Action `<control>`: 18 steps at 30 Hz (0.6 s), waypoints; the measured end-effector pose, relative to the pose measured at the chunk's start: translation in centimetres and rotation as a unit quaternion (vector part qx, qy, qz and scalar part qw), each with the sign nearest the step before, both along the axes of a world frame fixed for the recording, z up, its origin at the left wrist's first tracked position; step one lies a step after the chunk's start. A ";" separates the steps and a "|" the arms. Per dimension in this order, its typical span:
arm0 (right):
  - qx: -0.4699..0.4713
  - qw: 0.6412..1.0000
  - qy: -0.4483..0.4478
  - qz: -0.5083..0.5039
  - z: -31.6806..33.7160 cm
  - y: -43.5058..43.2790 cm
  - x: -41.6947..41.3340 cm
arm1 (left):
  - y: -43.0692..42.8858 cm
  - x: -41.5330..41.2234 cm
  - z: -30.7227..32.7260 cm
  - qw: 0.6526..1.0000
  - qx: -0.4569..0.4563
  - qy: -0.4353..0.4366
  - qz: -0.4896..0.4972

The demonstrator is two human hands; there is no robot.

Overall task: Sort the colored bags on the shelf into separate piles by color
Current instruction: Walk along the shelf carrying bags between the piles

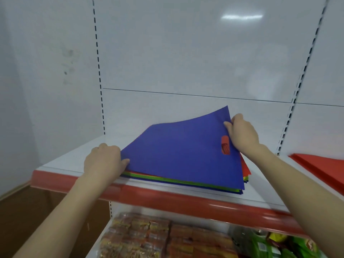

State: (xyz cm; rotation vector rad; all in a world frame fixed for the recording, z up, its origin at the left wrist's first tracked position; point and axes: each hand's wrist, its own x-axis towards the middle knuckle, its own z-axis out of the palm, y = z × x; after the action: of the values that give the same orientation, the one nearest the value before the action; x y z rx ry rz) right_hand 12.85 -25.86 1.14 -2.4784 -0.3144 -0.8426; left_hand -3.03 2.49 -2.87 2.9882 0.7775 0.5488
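While two hands hold it, one blue bag (178, 151) tops the single mixed stack (167, 180) at the front middle of the white shelf (74, 161). The left hand (102, 161) grips its near-left corner with curled fingers. The right hand (242, 133) pinches its far-right edge, which is raised off the stack. Green, yellow, red and blue edges show beneath. One red pile (320, 164) lies well apart on the right.
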 end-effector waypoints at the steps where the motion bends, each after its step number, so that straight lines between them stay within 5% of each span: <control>1: 0.025 1.000 0.001 0.009 0.2 0.3 -0.3 | 0.2 -0.2 -0.1 1.000 -0.008 -0.027 -0.005; 8: 0.182 0.983 0.009 0.036 2.0 0.6 -2.0 | 1.2 -1.6 -0.9 0.968 -0.083 -0.228 -0.068; 18: 0.250 0.966 -0.041 -0.059 1.7 -6.5 -8.6 | -3.6 -2.5 -1.6 0.900 -0.158 -0.333 -0.231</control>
State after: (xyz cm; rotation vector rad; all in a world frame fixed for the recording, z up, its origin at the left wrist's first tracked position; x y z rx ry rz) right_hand 4.26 -32.32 2.88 -2.0080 0.0223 -0.9401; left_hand -5.55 -1.15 -4.45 2.3004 0.0807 1.1700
